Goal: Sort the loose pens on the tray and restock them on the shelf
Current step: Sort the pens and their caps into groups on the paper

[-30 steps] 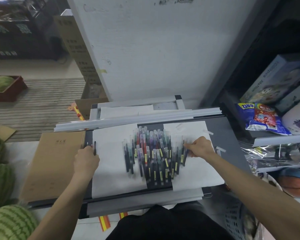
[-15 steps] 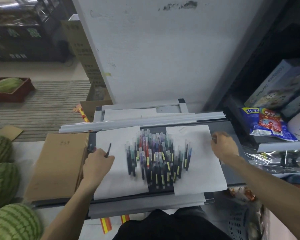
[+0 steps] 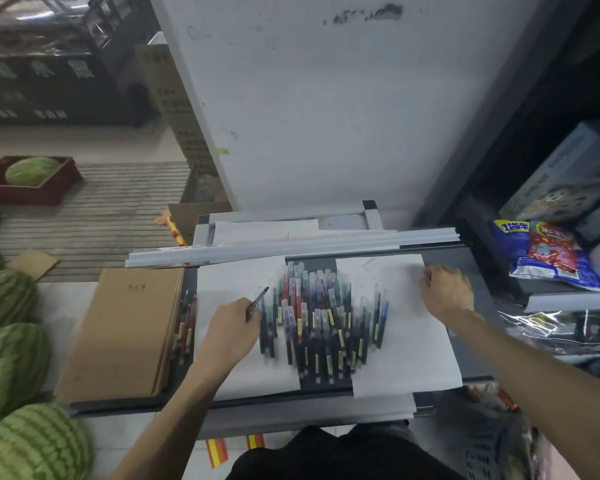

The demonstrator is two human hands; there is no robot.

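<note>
My left hand (image 3: pixel 234 323) pinches a slim dark pen (image 3: pixel 257 301), tip towards 1 o'clock, now closer to the pile of pens (image 3: pixel 321 320). Their glossy barrels carry yellow labels too blurred to read, and they lie on the flat grey tray (image 3: pixel 442 258). At 2 o'clock my right hand (image 3: pixel 445 294), off the pile, rests curled on matte white paper (image 3: pixel 406 341). I cannot tell whether it holds anything.

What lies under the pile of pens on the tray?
A left paper sheet, a right paper sheet and the dark tray between. Their edges beneath the pens are covered.
</note>
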